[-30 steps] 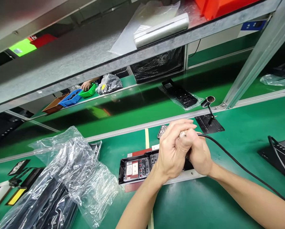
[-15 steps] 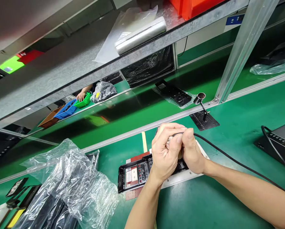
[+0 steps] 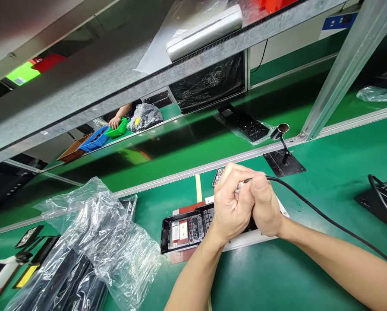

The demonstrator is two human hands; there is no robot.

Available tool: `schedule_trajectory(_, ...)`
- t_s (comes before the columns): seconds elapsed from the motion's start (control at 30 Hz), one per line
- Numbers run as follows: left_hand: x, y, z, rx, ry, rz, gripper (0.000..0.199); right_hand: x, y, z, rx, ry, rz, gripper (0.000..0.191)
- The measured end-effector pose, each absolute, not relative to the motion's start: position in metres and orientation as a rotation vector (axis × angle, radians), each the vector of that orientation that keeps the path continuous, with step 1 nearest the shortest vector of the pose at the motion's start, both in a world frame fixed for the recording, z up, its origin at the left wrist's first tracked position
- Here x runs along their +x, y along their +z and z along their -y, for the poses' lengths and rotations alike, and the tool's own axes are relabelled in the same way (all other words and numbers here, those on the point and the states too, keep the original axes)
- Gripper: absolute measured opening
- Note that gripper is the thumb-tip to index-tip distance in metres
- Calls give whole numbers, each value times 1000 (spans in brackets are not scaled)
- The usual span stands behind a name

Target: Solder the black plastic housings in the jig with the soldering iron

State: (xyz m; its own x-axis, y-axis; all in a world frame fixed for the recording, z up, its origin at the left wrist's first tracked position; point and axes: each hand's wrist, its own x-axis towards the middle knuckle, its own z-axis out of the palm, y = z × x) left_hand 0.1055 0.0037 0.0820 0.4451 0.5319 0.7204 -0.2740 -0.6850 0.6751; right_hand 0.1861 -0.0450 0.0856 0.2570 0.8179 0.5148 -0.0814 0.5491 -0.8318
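Note:
My left hand [image 3: 234,205] and my right hand [image 3: 266,205] are pressed together, fingers curled inward, over a black plastic housing [image 3: 165,235]. A small whitish bit [image 3: 240,186] shows between the fingers of my left hand; the rest of what they enclose is hidden. From the top of the hands a black cable [image 3: 305,201] leads off to the lower right. The housing lies on a reddish-brown board [image 3: 182,258] and a pale plate [image 3: 245,240]. My hands cover its right part, while its left end shows a window and a row of buttons.
Clear plastic bags [image 3: 99,242] with dark parts lie to the left. Behind my hands stands a metal cup holder [image 3: 281,129] on a black base plate [image 3: 297,166]. A metal shelf [image 3: 141,86] crosses above. Across the bench, another person's hand [image 3: 114,122] touches a green bin [image 3: 117,129].
The view has shifted slightly, so the bench things appear moved. My hands sit a little farther right over the housing, still closed together, and more of the housing shows.

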Motion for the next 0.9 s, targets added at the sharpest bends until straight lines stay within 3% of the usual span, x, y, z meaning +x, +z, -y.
schedule_trajectory(0.9,108,77,-2,1862,1390,-196,35,186,91,46,-840,576,1177,57)
